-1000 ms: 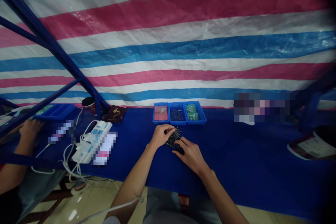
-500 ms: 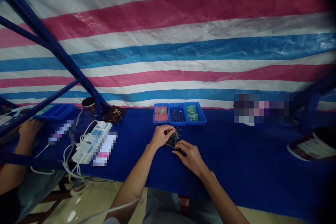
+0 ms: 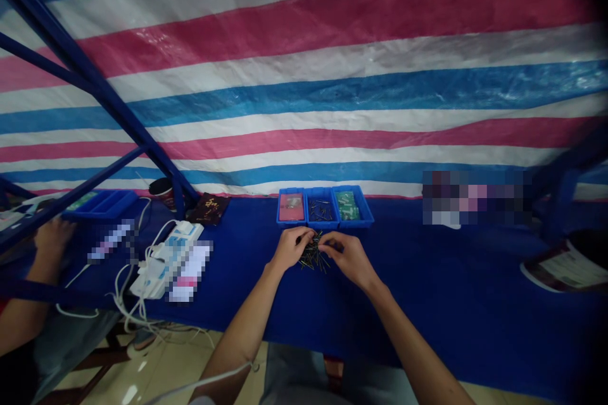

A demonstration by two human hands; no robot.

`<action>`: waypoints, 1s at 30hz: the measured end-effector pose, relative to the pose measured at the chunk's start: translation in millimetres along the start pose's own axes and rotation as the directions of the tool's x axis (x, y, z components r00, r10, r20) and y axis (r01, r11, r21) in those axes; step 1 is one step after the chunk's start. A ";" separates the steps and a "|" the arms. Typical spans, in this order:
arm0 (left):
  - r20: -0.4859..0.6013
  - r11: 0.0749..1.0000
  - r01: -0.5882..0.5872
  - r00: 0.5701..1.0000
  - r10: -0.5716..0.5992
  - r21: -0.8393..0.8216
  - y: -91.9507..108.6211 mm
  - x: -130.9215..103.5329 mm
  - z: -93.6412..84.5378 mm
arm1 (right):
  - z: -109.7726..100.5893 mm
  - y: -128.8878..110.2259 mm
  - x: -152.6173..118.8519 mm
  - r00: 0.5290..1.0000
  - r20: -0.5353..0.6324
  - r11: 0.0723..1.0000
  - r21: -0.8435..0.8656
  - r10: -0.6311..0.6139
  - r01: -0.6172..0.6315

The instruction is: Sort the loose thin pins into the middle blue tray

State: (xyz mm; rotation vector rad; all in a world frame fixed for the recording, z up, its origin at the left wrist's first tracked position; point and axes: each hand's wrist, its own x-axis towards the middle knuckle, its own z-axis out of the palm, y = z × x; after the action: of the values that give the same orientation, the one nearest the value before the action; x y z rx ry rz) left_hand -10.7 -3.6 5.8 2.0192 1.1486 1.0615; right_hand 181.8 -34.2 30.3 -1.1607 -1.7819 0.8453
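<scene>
A loose pile of thin metal pins that look like screws or nails (image 3: 312,259) lies on the blue tabletop in front of me. At its left edge my left hand (image 3: 291,248) is closed, thumb and forefinger pinched over the pile. From the right my right hand (image 3: 350,257) reaches in, its fingertips pressed together at the pile's upper right. What either pinch holds is too small to make out. Just behind stands a blue three-part tray (image 3: 356,223). Its left part holds a pink piece (image 3: 291,207), the middle dark thin pins (image 3: 320,209), the right green-and-white pieces (image 3: 348,205).
To the left lie a white power strip (image 3: 168,258), tangled cables and a brown packet (image 3: 209,207). A co-worker's hand (image 3: 53,234) is near another blue tray (image 3: 107,204). A dark tub (image 3: 565,262) stands far right. Blue frame bars cross the left side.
My right hand has moved up and slightly right, from the pile's lower right to its upper right, fingertips now closer to my left hand. The left hand has barely moved.
</scene>
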 end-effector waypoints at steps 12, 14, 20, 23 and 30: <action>0.014 0.999 0.003 1.000 -0.004 0.046 -3.4 0.0 1.3 | 28.9 31.8 16.1 0.976 -0.216 1.000 0.017 -0.014 0.018; 0.030 0.999 -0.001 1.000 -0.001 0.048 -3.7 -0.2 2.0 | 28.9 32.8 11.7 0.976 -0.216 0.999 -0.038 -0.038 0.030; 0.051 0.999 0.001 0.999 -0.003 0.040 -2.3 -0.5 1.5 | 27.6 30.6 6.9 0.969 -0.222 0.991 -0.101 -0.105 0.084; 0.049 0.999 -0.003 0.999 0.001 0.035 -2.4 0.0 1.0 | 28.5 30.5 6.0 0.973 -0.180 0.985 -0.118 -0.143 0.123; 0.066 0.998 -0.021 0.998 0.017 0.062 -4.3 0.7 1.1 | 28.2 30.8 3.6 0.975 -0.119 0.959 -0.238 -0.187 0.155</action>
State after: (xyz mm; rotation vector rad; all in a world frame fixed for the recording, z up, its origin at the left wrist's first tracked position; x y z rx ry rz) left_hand -11.3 -1.0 2.1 2.1007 1.1442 0.9727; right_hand 167.2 -22.9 -7.4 -1.1587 -1.8653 0.4541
